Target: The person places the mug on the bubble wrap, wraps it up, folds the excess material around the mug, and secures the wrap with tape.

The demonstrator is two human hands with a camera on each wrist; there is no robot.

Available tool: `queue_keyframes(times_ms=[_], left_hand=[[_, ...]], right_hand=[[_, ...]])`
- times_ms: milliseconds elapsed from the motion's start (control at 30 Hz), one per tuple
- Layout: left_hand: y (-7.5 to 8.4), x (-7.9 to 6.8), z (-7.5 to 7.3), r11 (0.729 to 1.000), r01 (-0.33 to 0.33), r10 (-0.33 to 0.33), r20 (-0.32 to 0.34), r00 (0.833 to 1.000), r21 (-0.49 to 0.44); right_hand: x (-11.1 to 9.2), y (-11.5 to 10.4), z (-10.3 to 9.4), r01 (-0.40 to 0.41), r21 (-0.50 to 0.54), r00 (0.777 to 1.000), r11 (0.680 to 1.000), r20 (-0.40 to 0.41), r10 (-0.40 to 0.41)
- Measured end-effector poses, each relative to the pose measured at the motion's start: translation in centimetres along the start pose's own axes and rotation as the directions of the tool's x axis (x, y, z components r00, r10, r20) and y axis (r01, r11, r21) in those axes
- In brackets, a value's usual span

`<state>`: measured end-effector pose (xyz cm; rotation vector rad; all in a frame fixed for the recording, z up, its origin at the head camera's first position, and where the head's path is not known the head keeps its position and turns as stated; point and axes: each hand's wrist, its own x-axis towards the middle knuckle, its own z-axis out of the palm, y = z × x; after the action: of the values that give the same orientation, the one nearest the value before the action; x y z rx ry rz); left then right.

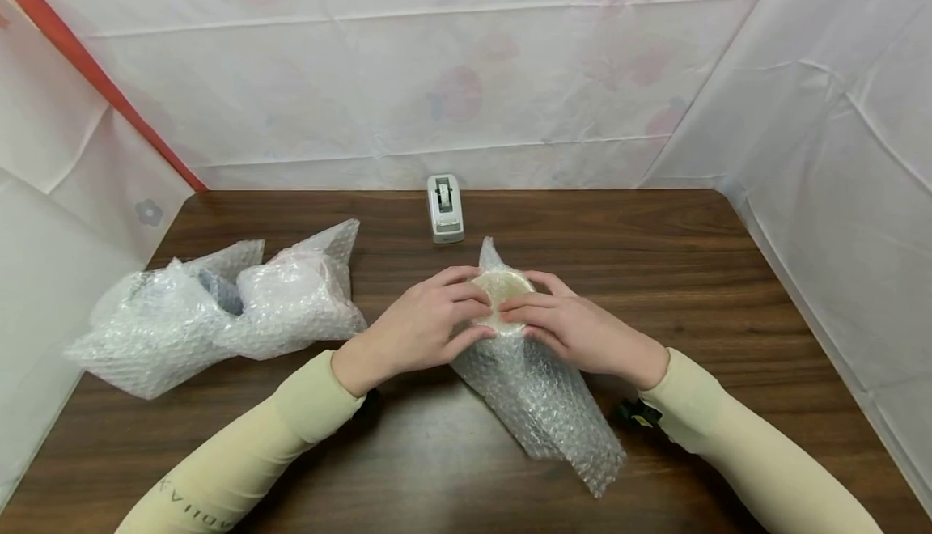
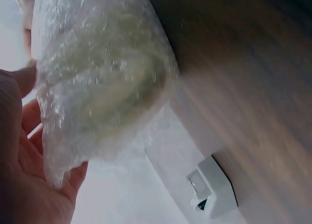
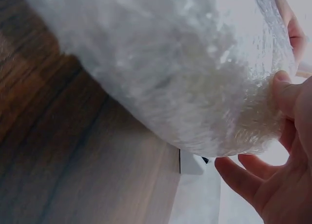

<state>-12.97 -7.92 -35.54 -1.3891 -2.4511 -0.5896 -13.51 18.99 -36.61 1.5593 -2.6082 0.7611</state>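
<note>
Between the two hands stands a round, pale yellow-green object (image 1: 504,284) under clear bubble wrap (image 1: 542,400); its kind is hard to make out through the film. A long loose tail of the wrap runs down the table toward the person, and a short pointed corner sticks up at the far side. My left hand (image 1: 439,317) holds the left side of the round top, fingers over its edge. From the right, my right hand (image 1: 582,327) grips the other side, with thumb and fingers on the film in the right wrist view (image 3: 287,136).
Two bubble-wrapped bundles (image 1: 298,303) (image 1: 156,324) lie side by side on the left of the brown wooden table (image 1: 655,259). A white tape dispenser (image 1: 446,209) stands near the back edge. White patterned sheets (image 1: 451,57) hang behind and at both sides.
</note>
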Motion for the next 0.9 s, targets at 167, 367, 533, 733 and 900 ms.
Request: queue_keyframes(times_ms=[167,367,533,733,900], left_hand=[[0.3,0.1,0.2,0.997,-0.043,0.044,-0.017,0.999,0.067],[0.3,0.0,0.1,0.971,-0.111,0.097,0.072,0.993,0.213],[0.3,0.0,-0.1,0.980,-0.056,0.033,0.123,0.992,0.188],[0.7,0.3,0.0,0.983,-0.037,0.013,0.136,0.991,0.177],[0.8,0.3,0.2,0.983,-0.049,0.027,0.123,0.992,0.176]], right_hand=[[0.1,0.0,0.0,-0.007,0.016,1.000,1.000,0.005,0.007],[0.3,0.2,0.0,0.021,0.001,1.000,1.000,0.001,-0.021],[-0.4,0.0,-0.7,0.026,-0.051,0.999,0.998,-0.029,-0.027],[-3.7,-1.1,-2.2,0.017,-0.114,0.998,0.993,-0.062,-0.024],[-6.7,-1.9,-1.5,0.061,-0.206,0.997,0.977,-0.025,-0.068]])
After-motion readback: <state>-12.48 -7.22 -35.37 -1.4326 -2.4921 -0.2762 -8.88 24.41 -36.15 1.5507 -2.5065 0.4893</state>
